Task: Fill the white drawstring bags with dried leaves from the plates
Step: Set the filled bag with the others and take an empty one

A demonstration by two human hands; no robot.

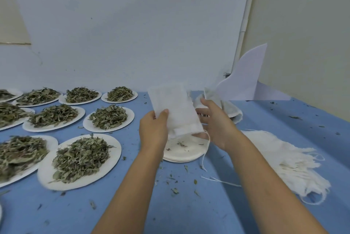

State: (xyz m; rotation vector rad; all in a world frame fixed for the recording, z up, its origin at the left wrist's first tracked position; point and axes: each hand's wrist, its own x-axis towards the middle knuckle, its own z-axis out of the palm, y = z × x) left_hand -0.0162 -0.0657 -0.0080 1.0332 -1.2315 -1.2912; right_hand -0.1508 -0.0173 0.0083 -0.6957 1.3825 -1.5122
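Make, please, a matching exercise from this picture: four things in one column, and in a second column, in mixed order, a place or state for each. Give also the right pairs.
1. drawstring bag
2. stack of plates
3. pile of bags
4. heaped plate beside the stack

A. lying flat at the right, strings loose
B. covered with dried leaves
C. between left hand and right hand
D. nearly bare, below the held bag

Pairs: 1-C, 2-D, 3-A, 4-B

Makeshift herb-packing workroom
Blue-covered desk (284, 114) against a bare wall (132, 35); rows of leaf-heaped paper plates (115, 148) left, empty cloth bags (284, 161) stacked right.
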